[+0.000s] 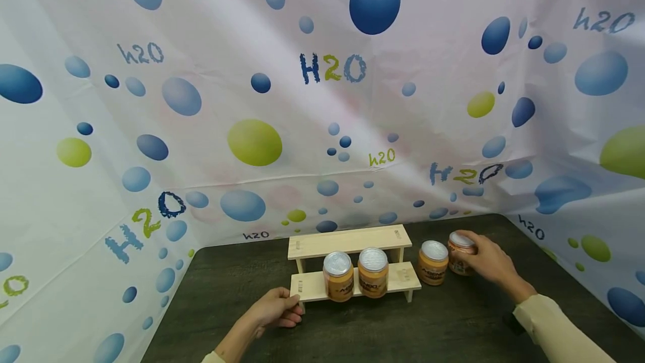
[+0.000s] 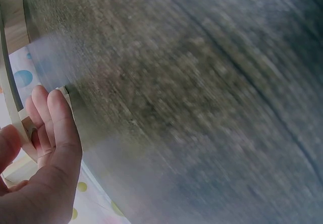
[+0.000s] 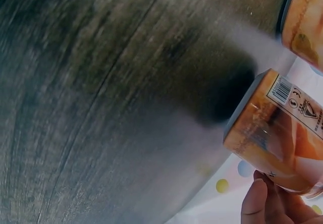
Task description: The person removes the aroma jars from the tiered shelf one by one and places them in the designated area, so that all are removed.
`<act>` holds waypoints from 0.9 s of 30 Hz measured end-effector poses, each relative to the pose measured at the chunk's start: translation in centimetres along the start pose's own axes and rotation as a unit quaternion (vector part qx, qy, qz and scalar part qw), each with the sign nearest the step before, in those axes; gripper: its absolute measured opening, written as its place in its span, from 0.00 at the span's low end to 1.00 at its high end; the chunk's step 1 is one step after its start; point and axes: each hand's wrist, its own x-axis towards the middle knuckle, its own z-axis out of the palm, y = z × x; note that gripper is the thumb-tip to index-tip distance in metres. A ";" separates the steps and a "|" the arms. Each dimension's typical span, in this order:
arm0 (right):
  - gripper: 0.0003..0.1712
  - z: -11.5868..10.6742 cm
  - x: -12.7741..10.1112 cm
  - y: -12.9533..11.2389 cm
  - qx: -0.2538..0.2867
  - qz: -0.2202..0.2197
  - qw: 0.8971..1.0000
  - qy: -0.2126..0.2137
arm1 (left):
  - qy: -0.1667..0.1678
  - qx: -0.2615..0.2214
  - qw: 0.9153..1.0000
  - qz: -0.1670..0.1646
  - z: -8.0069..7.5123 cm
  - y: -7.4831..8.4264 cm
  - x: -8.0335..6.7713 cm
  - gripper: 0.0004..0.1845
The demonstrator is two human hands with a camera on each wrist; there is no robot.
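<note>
A small two-step wooden rack [image 1: 347, 242] stands on the dark table. Two orange jars with silver lids [image 1: 338, 275] [image 1: 373, 271] sit on its lower step. Right of the rack stand two more such jars: one [image 1: 433, 263] alone, the other [image 1: 460, 260] gripped by my right hand [image 1: 486, 262] around its side and top. The right wrist view shows this jar [image 3: 275, 133] with a barcode label and a fingertip [image 3: 255, 204] under it. My left hand [image 1: 278, 308] holds the left end of the rack's lower step; its fingers [image 2: 53, 118] curl against the wooden edge [image 2: 15, 103].
The dark wood-grain table [image 1: 353, 329] is walled on three sides by a white sheet printed with blue and green bubbles [image 1: 322, 99]. The rack's upper step carries nothing.
</note>
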 end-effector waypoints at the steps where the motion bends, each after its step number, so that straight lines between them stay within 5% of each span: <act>1: 0.44 0.0 0.0 0.0 0.001 0.001 1.000 -0.001 | 0.000 0.001 1.000 0.000 0.0 0.0 0.0 0.15; 27: 0.36 0.0 -0.6 0.5 0.035 -0.004 0.999 0.000 | 0.005 0.008 1.000 -0.008 0.0 0.2 -0.1 0.15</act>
